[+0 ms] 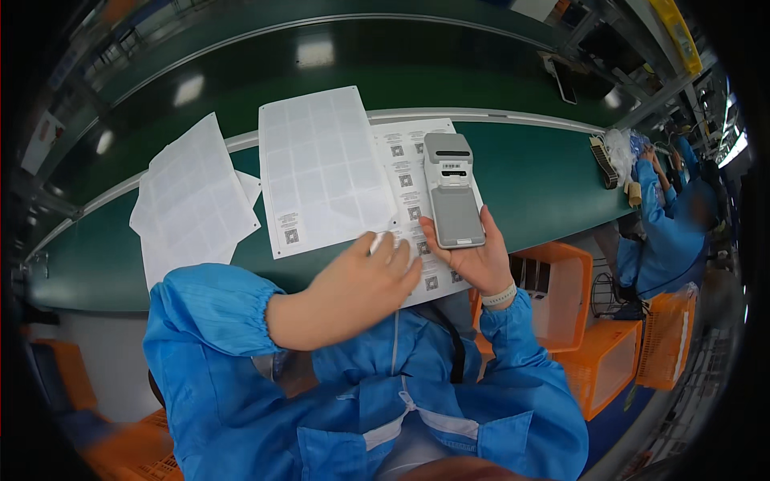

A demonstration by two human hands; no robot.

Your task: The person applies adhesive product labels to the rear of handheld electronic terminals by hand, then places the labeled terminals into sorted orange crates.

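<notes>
My right hand (475,258) holds a grey and white handheld device (451,191) upright by its lower end, over a white label sheet (411,178) printed with small square codes. My left hand (359,290) hovers just left of it, fingers curled against the near edge of that sheet; whether it pinches a label is hidden. Both arms wear blue sleeves, and a white band sits on my right wrist.
A large peeled label sheet (319,168) and a stack of blank sheets (192,200) lie on the green bench (545,176). Orange crates (597,353) stand at the right. Another person in blue (670,224) works further along the bench.
</notes>
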